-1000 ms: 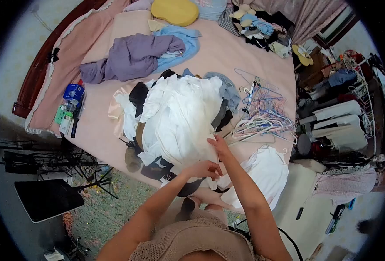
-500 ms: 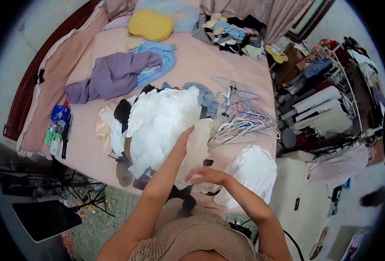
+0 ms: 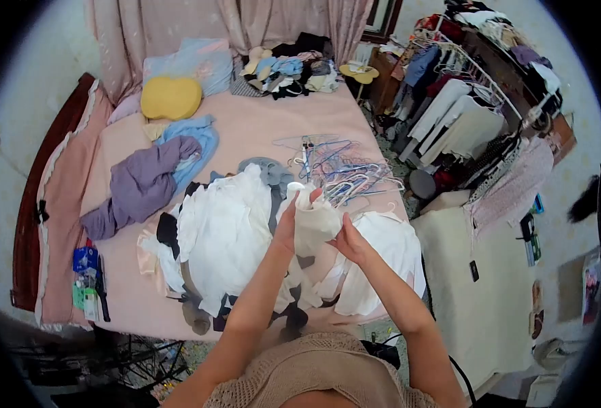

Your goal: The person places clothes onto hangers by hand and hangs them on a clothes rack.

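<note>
A cream garment (image 3: 314, 223) is held up between my two hands, above the front part of the bed. My left hand (image 3: 287, 228) grips its left side, with part of the fingers hidden behind the cloth. At its right edge, my right hand (image 3: 348, 239) pinches the fabric. To the left of them lies a big heap of white clothes (image 3: 224, 234), with dark and grey pieces around it. A white garment (image 3: 385, 262) on a hanger lies flat to the right. Just beyond my hands is a tangle of hangers (image 3: 341, 168).
A purple garment (image 3: 144, 180) and a yellow cushion (image 3: 171, 97) lie at the bed's left. Another clothes pile (image 3: 290, 66) sits at the far end. A crowded clothes rack (image 3: 480, 71) stands right, behind a cream padded bench (image 3: 473, 292). Small boxes (image 3: 86, 272) rest at the left edge.
The cream garment has been lifted off the heap and gathered between both hands. My right hand has moved up to its right edge. The camera view has turned toward the right.
</note>
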The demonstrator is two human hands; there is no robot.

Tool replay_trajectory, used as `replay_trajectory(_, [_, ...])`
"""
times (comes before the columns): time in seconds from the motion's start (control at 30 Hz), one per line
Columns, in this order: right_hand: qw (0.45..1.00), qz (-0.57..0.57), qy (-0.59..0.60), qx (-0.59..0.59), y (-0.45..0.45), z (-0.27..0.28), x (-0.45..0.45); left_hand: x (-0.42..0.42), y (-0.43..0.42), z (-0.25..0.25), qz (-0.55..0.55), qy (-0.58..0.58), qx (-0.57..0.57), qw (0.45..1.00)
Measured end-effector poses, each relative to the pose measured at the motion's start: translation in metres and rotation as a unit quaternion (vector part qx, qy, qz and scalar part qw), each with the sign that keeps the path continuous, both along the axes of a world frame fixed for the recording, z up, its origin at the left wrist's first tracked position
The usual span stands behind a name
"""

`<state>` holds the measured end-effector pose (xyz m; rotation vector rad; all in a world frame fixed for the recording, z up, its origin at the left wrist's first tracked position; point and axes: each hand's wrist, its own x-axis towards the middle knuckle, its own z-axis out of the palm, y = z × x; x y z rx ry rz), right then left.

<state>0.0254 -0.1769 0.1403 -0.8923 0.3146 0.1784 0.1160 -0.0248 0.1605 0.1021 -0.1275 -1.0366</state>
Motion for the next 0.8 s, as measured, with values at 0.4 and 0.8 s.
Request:
replay_trajectory(0.4, [0.964,-0.216,-0.144,0.059,-0.066,0.073,-0.026,0.006,0.011,-0.032,0.122,0.126,0.173,0.969])
replay_trajectory(0.8, [0.971,-0.15,-0.169,0.082,-0.071,0.118,-0.054,-0.037,-0.047,0.019,0.085,-0.368,0.324,0.868])
